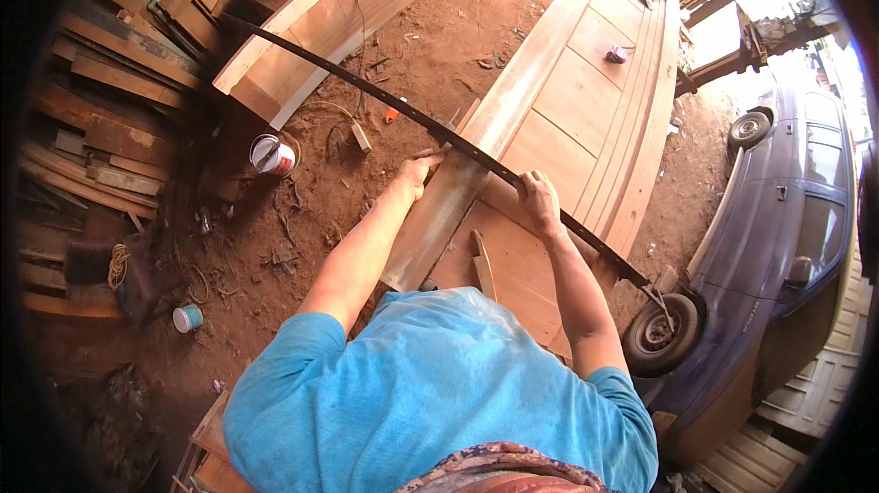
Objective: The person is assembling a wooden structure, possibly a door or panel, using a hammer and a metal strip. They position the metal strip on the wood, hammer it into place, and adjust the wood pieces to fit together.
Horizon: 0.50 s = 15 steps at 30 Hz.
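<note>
Across the wooden door panel, near its lower end, left hand and right hand each close around a long dark strip; recommend even grip, strip flat, square to both long edges

Short-sleeved bright blue cotton T-shirt, creased across the back; forearms bare. Patterned multicoloured cloth at lower edge, below the shirt.
</note>
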{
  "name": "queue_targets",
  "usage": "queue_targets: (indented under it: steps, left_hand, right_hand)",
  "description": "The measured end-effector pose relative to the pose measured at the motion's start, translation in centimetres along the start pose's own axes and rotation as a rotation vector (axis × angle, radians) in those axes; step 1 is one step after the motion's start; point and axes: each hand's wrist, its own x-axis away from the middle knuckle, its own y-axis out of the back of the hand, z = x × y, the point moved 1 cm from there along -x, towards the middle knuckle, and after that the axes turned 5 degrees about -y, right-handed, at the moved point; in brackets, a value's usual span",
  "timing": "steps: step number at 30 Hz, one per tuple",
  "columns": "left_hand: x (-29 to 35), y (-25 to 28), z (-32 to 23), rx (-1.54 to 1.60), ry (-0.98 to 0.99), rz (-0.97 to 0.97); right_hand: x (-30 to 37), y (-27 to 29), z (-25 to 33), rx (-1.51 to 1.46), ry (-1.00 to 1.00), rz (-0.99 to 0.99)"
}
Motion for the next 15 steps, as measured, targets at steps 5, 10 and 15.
queue_targets:
  steps: [5, 10, 15]
  left_hand:
    - [-1.0, 0.7, -0.2, -0.013, 0.054, 0.035]
    - [-0.1, 1.5, -0.4, -0.12, -0.004, -0.093]
    - [2.2, -0.4, -0.6, -0.908, -1.264, -0.582]
  right_hand:
    - [0.1, 0.6, -0.3, -0.057, -0.011, 0.019]
    - [-0.1, 1.3, 0.6, -0.099, 0.022, 0.018]
    - [0.2, 1.3, -0.8, 0.024, -0.018, 0.027]
